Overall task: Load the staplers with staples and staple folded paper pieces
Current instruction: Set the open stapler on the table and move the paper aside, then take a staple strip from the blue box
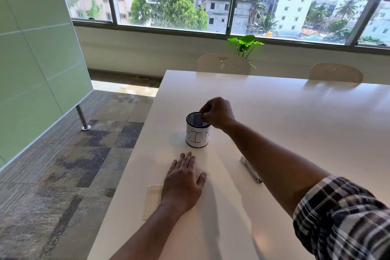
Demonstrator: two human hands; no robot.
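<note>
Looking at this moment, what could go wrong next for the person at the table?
The right hand is bunched over the rim of the light mesh cup; a nudge could tip it. The paper under the left hand lies near the table edge and could slide off once released.

Bright daylight through wide windows (pixel 173 6) at twelve o'clock. White glossy surface (pixel 274 107) centre; two perforated chairs (pixel 223 63) beyond at one o'clock. Green partition (pixel 31 59) at nine, patterned carpet (pixel 73 164) at eight.
</note>
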